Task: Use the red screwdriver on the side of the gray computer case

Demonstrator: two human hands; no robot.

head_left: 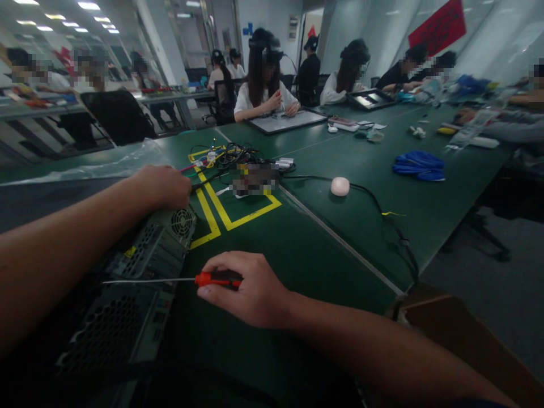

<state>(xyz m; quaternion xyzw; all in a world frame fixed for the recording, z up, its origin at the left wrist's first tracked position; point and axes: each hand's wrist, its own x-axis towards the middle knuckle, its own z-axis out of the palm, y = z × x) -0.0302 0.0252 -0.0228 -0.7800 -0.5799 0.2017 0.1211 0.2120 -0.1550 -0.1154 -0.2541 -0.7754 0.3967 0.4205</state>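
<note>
A screwdriver (219, 279) with an orange-and-black handle is wrapped in the fingers of my right hand (255, 292). Its long thin shaft points left, across the rear of a metal computer case (147, 309). The case lies at the left front, showing perforated panels, ports and a round fan grille. My left hand (168, 187) is curled at the far corner of the case, just above the grille. Its fingertips are hidden, and what they grip I cannot make out.
Beyond the case lies a tangle of cables (238, 156) near yellow tape marks (250, 217). A pale pink rounded object (340, 186) and a blue bundle (419, 165) rest on the green table (323, 255). A cardboard box (463, 334) stands at right. People sit across the table.
</note>
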